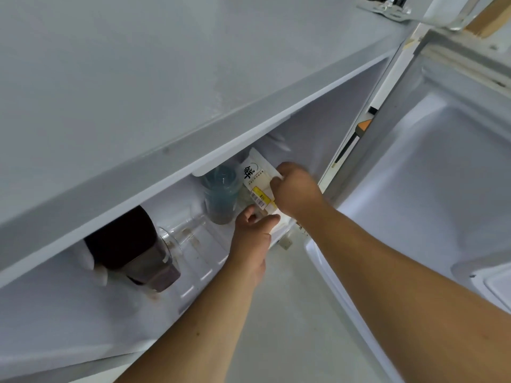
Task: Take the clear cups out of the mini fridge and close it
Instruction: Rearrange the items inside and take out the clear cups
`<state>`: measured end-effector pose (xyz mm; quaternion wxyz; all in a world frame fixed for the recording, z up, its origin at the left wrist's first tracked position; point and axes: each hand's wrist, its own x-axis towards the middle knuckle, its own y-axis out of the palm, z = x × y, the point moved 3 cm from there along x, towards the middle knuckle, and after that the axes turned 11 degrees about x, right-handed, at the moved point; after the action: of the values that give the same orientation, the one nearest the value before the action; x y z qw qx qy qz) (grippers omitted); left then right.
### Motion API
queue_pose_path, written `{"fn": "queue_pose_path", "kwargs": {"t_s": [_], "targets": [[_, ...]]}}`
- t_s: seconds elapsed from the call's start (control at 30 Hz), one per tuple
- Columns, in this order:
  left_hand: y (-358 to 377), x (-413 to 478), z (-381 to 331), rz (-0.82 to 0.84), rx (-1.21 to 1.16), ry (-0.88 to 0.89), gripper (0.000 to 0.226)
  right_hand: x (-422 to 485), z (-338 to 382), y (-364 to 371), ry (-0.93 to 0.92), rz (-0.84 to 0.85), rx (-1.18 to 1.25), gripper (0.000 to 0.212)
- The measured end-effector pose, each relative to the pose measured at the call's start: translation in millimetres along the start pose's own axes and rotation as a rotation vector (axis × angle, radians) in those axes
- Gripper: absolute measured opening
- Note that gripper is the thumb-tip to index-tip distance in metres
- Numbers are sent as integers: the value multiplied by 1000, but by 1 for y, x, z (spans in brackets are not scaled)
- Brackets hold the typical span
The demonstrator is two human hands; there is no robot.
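The white mini fridge (171,87) is seen from above with its door (431,172) swung open at the right. Inside, a clear cup (185,233) lies on its side on the shelf. A bluish cup with dark contents (221,194) stands behind it. Both hands are on a white food package (255,178) with black characters and a yellow label, at the right of the compartment. My right hand (296,189) grips its upper right edge. My left hand (253,239) holds its lower end from below.
A dark jar with a black lid (132,250) lies at the left of the shelf, next to something white (91,261). Pale floor (293,313) shows below the fridge between my forearms. The door's inner shelf (489,277) sits at the lower right.
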<state>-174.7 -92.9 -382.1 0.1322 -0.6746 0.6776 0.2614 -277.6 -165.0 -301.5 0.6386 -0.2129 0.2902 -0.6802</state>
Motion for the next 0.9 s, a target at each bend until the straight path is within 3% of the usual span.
{"fn": "queue_pose_path", "kwargs": {"t_s": [0.3, 0.5, 0.57, 0.67, 0.73, 0.9], "targets": [[4, 20, -19, -43, -53, 62, 92, 24, 11, 19, -26, -74, 63, 21], [-16, 4, -16, -28, 24, -66, 42, 14, 11, 10, -79, -110, -32, 26], [-36, -10, -12, -160, 171, -41, 22, 1, 15, 3, -201, -241, -150, 31], [-66, -29, -20, -521, 239, 117, 15, -16, 27, 0, -340, -336, -134, 30], [-75, -32, -33, -633, 112, 224, 16, -16, 33, 9, -242, -239, 46, 31], [-75, -23, -64, -663, -137, 250, 24, -5, 41, 34, 63, -6, 319, 33]]}}
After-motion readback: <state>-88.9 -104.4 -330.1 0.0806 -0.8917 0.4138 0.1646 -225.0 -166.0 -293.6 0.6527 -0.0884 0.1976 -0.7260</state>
